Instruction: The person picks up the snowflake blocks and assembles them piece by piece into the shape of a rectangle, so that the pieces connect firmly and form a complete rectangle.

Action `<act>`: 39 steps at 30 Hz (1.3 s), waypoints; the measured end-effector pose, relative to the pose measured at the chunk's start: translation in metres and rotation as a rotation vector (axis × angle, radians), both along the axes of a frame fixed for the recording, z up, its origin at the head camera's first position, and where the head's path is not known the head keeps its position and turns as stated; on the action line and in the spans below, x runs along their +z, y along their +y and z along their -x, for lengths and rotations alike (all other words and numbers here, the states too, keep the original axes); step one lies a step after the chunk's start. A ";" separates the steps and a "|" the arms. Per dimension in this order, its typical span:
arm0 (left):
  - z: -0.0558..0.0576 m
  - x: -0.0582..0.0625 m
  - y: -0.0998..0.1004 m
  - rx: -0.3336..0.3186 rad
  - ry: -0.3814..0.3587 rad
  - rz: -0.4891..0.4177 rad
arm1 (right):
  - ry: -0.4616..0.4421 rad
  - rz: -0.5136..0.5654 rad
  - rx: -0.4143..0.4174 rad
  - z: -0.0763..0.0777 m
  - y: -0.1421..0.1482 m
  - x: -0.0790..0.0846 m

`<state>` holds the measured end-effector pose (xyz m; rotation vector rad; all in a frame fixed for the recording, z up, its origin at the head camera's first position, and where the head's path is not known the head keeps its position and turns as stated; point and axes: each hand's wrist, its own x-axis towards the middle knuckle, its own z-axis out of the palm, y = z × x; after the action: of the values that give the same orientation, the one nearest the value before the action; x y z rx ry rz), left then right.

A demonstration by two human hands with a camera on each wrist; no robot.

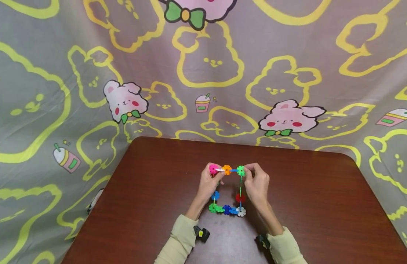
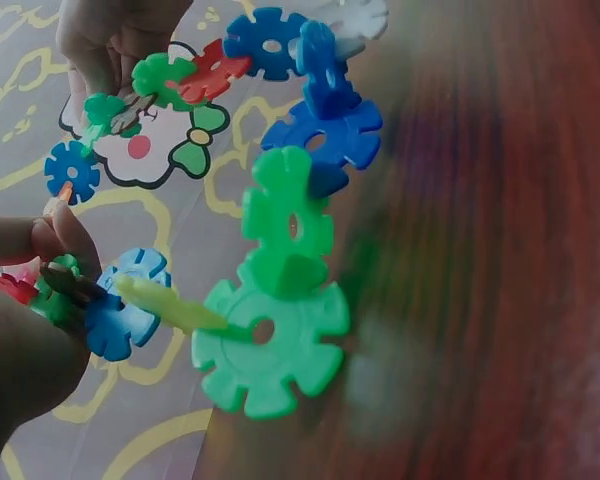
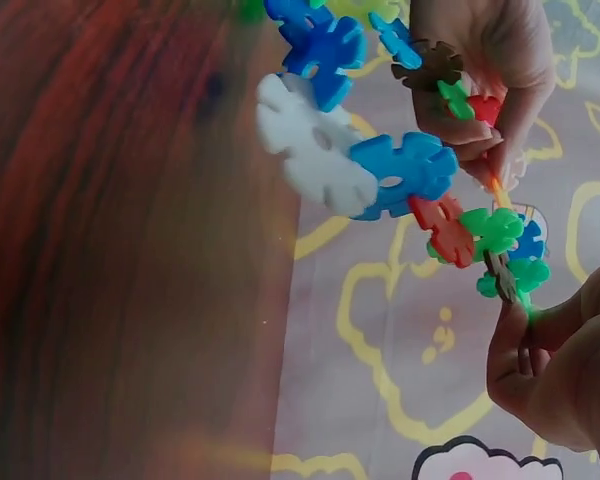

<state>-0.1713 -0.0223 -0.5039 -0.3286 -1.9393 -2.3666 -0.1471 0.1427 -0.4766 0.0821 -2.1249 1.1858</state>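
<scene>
Notched plastic snowflake discs are linked into a roughly rectangular loop, held up in front of me. At the loop's upper left, my left hand [image 1: 206, 185] pinches it by a pink disc [image 1: 213, 168] and a white one seen edge-on. An orange disc [image 1: 226, 169] sits between the two hands. My right hand [image 1: 257, 184] pinches the upper right corner at a green disc [image 1: 241, 170]. Along the lower side run a green disc [image 2: 270, 345], a dark blue disc [image 1: 226, 209] and a white disc [image 3: 315, 145]. Fingers hide part of the left side.
Beneath the hands is a brown wooden table [image 1: 150, 190] with rounded far corners. A grey cloth [image 1: 167, 55] printed with yellow outlines and rabbit faces hangs behind it and along the sides. Both wrists carry a black strap-on device [image 1: 201, 233].
</scene>
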 end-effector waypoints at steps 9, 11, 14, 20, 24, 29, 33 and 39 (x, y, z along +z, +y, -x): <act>-0.001 0.001 -0.001 -0.015 -0.023 -0.032 | 0.039 -0.018 0.026 0.000 0.001 -0.002; -0.001 0.001 -0.002 -0.015 -0.018 -0.032 | 0.049 -0.032 0.042 0.000 0.001 -0.002; -0.002 0.002 -0.003 -0.003 -0.011 -0.025 | 0.055 -0.053 0.064 0.001 0.001 -0.001; -0.002 0.006 -0.002 0.016 -0.036 -0.015 | 0.048 -0.051 0.084 0.006 0.007 -0.002; 0.004 0.000 -0.002 0.026 -0.132 -0.001 | -0.051 -0.010 0.124 0.011 0.013 -0.003; 0.011 -0.009 -0.007 -0.052 -0.234 0.117 | -0.367 0.167 0.205 0.019 0.021 -0.012; 0.016 -0.010 -0.016 -0.076 -0.234 0.335 | -0.520 0.359 0.266 0.024 0.027 -0.018; 0.018 -0.013 -0.026 0.023 -0.269 0.429 | -0.593 0.494 0.333 0.027 0.032 -0.021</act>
<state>-0.1898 -0.0487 -0.5173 -0.0014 -2.5546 -2.0490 -0.1738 0.1752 -0.4973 -0.1658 -2.2808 2.1124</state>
